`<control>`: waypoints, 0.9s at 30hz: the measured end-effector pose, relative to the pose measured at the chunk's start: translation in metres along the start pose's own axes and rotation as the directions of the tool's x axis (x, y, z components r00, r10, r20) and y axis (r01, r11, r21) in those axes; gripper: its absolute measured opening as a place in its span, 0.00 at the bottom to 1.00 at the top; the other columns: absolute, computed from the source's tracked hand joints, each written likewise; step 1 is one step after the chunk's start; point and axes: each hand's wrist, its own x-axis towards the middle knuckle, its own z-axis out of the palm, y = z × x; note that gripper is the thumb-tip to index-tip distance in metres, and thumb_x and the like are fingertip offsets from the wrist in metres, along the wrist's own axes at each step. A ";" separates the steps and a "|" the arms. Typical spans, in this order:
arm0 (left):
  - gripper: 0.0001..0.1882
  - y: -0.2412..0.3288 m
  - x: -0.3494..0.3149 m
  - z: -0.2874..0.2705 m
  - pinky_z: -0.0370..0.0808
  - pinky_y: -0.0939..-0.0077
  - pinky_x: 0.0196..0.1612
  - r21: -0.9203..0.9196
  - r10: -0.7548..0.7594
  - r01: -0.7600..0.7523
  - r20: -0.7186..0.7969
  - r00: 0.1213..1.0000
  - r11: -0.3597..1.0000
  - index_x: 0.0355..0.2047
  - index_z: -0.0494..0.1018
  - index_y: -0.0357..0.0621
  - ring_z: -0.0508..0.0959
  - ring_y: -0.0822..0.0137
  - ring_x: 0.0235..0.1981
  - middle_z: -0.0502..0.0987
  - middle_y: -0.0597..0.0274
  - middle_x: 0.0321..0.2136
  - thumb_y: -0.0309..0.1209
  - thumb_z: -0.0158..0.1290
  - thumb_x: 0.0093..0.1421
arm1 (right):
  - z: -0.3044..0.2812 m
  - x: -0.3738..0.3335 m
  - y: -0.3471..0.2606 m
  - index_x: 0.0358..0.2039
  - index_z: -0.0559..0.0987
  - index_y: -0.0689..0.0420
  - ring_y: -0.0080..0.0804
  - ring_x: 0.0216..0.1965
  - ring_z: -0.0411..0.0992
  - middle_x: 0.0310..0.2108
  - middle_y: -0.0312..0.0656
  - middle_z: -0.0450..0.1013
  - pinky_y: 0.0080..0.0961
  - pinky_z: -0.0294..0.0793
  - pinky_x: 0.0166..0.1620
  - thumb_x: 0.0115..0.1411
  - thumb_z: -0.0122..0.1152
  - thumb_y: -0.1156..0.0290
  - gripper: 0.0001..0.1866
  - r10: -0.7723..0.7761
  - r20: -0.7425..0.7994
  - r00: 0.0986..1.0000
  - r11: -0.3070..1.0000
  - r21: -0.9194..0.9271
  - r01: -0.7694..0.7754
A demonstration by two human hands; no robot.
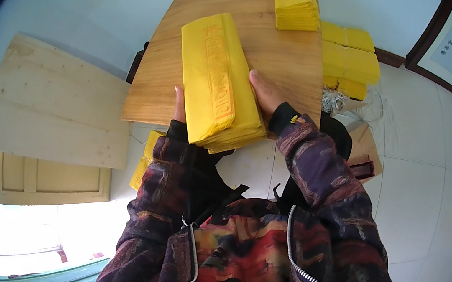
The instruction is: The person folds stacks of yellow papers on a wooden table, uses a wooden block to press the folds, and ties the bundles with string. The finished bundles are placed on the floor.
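From where I stand, the wooden table [146, 83] has the person close against its near edge, with a thick yellow paper stack [204, 72] between both hands. The stack lies over the middle of the table, its long sides slanting, its near end reaching past the table's near edge; whether it rests on the wood or is lifted a little, I can't tell. A band of red-orange printing runs along its top, and at the near end the layers look uneven.

The left hand [179, 107] shows little but a thumb, raised along the stack's side toward the table's left. The right hand [267, 95] presses from the other side, thumb laid along the edge. Both seem to have hold of the stack, though the fingers are hidden, so how far they curl I can't say.

On the table's far right corner sits a second yellow stack [297, 10], and just off the table's right side are tied yellow bundles [348, 63]. Another yellow bundle [143, 164] shows below its near left corner.

I'd judge the step in hand to be handling and evening up this stack. The next move, to my eye, calls for steady pressure from both sides, so the loose layers don't slide apart
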 end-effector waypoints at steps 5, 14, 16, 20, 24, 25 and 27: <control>0.41 0.005 0.007 -0.005 0.65 0.63 0.53 0.048 0.000 0.001 -0.028 1.000 0.999 0.57 0.54 0.42 0.66 0.55 0.51 0.63 0.51 0.53 0.64 0.31 0.56 | 0.008 0.009 0.007 0.53 0.65 0.59 0.29 0.46 0.66 0.48 0.43 0.67 0.23 0.67 0.47 0.61 0.37 0.44 0.32 0.069 -0.065 0.995 0.997 0.028 -0.067; 0.43 0.003 -0.018 -0.008 0.59 0.66 0.57 -0.091 -0.029 0.021 -0.084 0.996 0.996 0.56 0.56 0.39 0.62 0.57 0.55 0.62 0.53 0.54 0.64 0.27 0.57 | -0.006 0.003 0.005 0.54 0.63 0.60 0.31 0.49 0.64 0.51 0.45 0.65 0.24 0.64 0.50 0.61 0.37 0.44 0.33 0.110 -0.079 0.991 0.991 0.090 -0.103; 0.43 -0.005 -0.029 -0.011 0.56 0.64 0.59 -0.129 -0.038 0.024 -0.110 0.993 0.991 0.57 0.54 0.39 0.60 0.57 0.57 0.60 0.53 0.56 0.64 0.26 0.57 | 0.002 -0.008 0.002 0.53 0.64 0.59 0.31 0.49 0.64 0.51 0.45 0.65 0.25 0.65 0.50 0.61 0.37 0.44 0.32 0.161 -0.086 0.983 0.982 0.116 -0.150; 0.40 -0.023 -0.043 -0.033 0.54 0.63 0.59 -0.102 -0.028 0.013 -0.152 0.988 0.995 0.58 0.53 0.39 0.60 0.57 0.57 0.59 0.53 0.57 0.61 0.25 0.59 | 0.016 -0.017 -0.007 0.54 0.64 0.58 0.34 0.49 0.65 0.51 0.44 0.65 0.26 0.64 0.51 0.62 0.34 0.44 0.32 0.259 -0.154 0.953 0.960 0.146 -0.238; 0.26 -0.045 -0.059 -0.059 0.67 0.62 0.49 0.196 0.050 -0.002 -0.240 0.970 0.981 0.52 0.61 0.39 0.69 0.61 0.48 0.65 0.56 0.51 0.47 0.34 0.63 | 0.015 -0.018 -0.006 0.52 0.65 0.58 0.35 0.47 0.66 0.49 0.45 0.67 0.28 0.65 0.49 0.63 0.32 0.46 0.30 0.282 -0.190 0.940 0.954 0.159 -0.254; 0.23 -0.055 -0.063 -0.063 0.70 0.63 0.45 0.414 0.128 -0.048 -0.168 0.978 0.909 0.50 0.63 0.40 0.71 0.62 0.45 0.68 0.56 0.48 0.43 0.37 0.62 | 0.012 -0.018 -0.003 0.52 0.65 0.58 0.35 0.47 0.66 0.49 0.45 0.67 0.27 0.66 0.49 0.63 0.33 0.48 0.29 0.294 -0.220 0.930 0.950 0.174 -0.259; 0.18 -0.069 -0.064 -0.067 0.72 0.72 0.40 0.423 -0.013 0.137 -0.282 0.959 0.895 0.47 0.66 0.41 0.74 0.66 0.39 0.72 0.61 0.41 0.31 0.47 0.55 | 0.005 -0.019 0.002 0.51 0.66 0.59 0.34 0.45 0.67 0.47 0.45 0.68 0.27 0.67 0.47 0.64 0.36 0.51 0.26 0.323 -0.238 0.916 0.935 0.227 -0.271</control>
